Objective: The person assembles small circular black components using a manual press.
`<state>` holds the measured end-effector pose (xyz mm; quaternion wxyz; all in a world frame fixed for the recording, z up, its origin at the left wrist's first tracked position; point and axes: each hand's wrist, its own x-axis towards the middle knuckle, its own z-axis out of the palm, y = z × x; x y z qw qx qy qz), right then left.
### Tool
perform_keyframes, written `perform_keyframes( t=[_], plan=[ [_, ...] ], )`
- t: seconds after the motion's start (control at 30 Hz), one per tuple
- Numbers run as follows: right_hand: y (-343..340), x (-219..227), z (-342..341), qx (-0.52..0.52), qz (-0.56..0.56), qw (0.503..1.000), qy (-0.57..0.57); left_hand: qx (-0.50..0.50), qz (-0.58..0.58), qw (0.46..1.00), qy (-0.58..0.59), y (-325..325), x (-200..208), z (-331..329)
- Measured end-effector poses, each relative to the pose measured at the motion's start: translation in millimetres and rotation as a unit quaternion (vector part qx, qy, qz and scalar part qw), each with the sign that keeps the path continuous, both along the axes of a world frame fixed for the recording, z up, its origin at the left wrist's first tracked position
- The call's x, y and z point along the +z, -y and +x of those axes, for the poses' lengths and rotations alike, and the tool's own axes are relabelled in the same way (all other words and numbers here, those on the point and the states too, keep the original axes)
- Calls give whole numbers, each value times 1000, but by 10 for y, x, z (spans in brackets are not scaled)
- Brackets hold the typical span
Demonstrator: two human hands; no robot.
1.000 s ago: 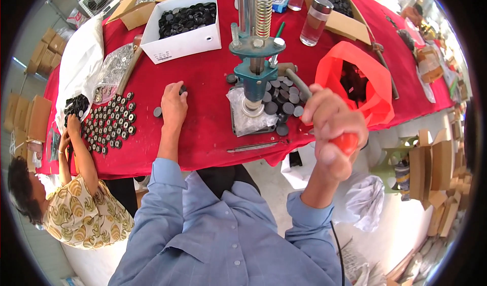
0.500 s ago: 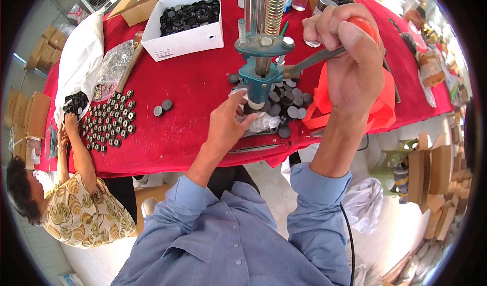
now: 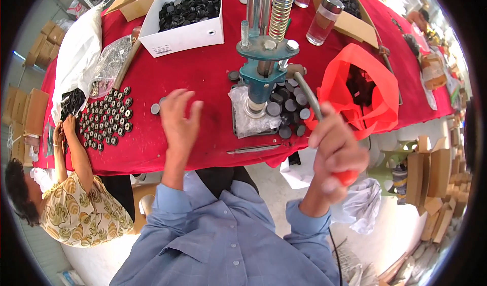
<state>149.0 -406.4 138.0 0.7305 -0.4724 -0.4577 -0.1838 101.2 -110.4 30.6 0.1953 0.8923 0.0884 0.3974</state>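
Observation:
My right hand (image 3: 337, 156) is wrapped round the handle of a metal lever (image 3: 308, 92) with a red knob (image 3: 347, 176), low in front of the table edge. That lever runs to a teal hand press (image 3: 262, 75) with a steel column and a coil spring (image 3: 282, 9). The press's lower tip sits down on a base wrapped in clear plastic (image 3: 244, 114); whether a part lies under it I cannot tell. My left hand (image 3: 180, 121) hovers over the red cloth with fingers apart, holding nothing. Two dark round discs (image 3: 155, 108) lie beside its fingertips, one partly hidden.
Dark discs (image 3: 290, 105) are heaped right of the press. An orange bag (image 3: 332, 78), a lidded glass jar (image 3: 325, 20) and a white box of black discs (image 3: 213, 35) stand around. Ring-shaped pieces (image 3: 106, 118) cover the left, where a co-worker's hands (image 3: 66, 126) reach a white sack (image 3: 78, 52).
My right hand has pulled the lever from high up down toward me. My left hand has left the press base and moved left, its fingers spreading.

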Motion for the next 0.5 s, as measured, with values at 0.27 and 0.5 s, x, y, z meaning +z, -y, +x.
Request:
perform_keyframes(
  t=[0.27,0.5],
  plan=[
    [36,-96,-106,-51,-31,998,-23,110,41,986,-122,-734,-420,-243],
    [-55,240,92,-16,-3,1000,-16,-31,-5,999,-33,-331,-295,-59]
  ],
)
